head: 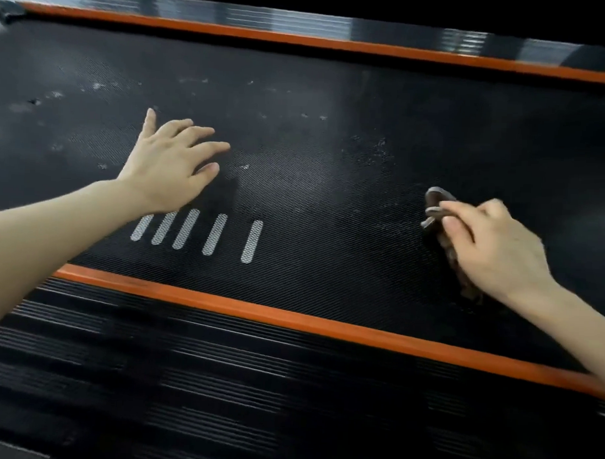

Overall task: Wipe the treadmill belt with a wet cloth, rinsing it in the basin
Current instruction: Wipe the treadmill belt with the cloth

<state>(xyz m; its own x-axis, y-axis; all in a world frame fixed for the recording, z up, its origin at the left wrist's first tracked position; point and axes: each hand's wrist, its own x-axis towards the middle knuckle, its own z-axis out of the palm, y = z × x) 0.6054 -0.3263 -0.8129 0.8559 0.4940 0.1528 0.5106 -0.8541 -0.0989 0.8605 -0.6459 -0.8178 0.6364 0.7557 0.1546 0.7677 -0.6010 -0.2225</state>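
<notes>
The black textured treadmill belt (313, 168) fills the middle of the head view, speckled with pale dust marks and printed with several white stripes. My left hand (173, 159) lies flat on the belt at the left, fingers spread, holding nothing. My right hand (492, 246) is at the right, closed on a crumpled brown cloth (439, 206) that rests on the belt; part of the cloth is hidden under the hand. The basin is not in view.
An orange trim strip (291, 316) and a ribbed black side rail (186, 379) run along the near edge. A second orange strip (301, 40) and a glossy black rail (233, 12) border the far edge.
</notes>
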